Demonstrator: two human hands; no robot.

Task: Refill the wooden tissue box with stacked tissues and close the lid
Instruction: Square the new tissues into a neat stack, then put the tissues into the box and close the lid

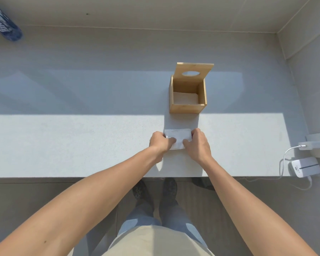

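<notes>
The wooden tissue box (185,108) stands on the white counter with its lid (194,68) swung up and back; the lid has an oval hole. White tissues (185,98) lie at the bottom of the box. Nearer to me, a white stack of tissues (177,134) rests on the counter. My left hand (160,141) grips its left end and my right hand (198,143) grips its right end, thumbs pressing on top. The stack's near edge is partly hidden by my fingers.
The counter (81,145) ends at a front edge just below my wrists. A blue patterned bottle (4,23) lies at the far left. A white charger (306,167) with cable and a white power strip (316,143) sit at the right edge. A wall rises behind.
</notes>
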